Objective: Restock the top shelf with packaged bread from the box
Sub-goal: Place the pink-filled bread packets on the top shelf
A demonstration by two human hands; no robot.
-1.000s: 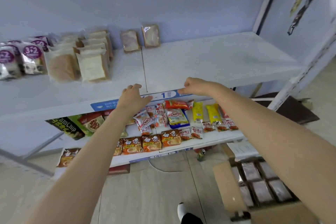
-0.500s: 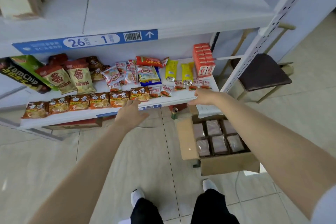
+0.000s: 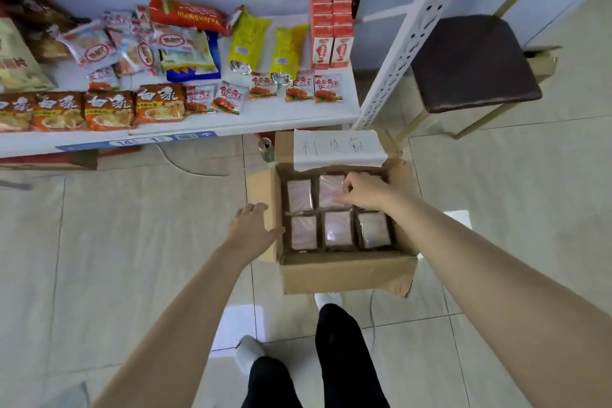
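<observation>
An open cardboard box (image 3: 344, 273) stands on the floor in front of my feet. Several clear-wrapped bread packs (image 3: 337, 228) lie in it in two rows. My right hand (image 3: 366, 190) reaches into the far right of the box, its fingers on the edge of a far-row bread pack (image 3: 329, 190). Whether it grips that pack I cannot tell. My left hand (image 3: 251, 228) rests with relaxed fingers on the box's left flap, holding nothing. The top shelf is out of view.
A low white shelf (image 3: 251, 119) full of snack and noodle packets runs across the upper left. Its perforated upright (image 3: 400, 43) stands right of it. A dark stool (image 3: 470, 63) is at the upper right, a can (image 3: 266, 149) behind the box.
My view dropped from the top shelf to the floor. Both hands came down from the shelf edge; the right went into the box, the left onto its flap.
</observation>
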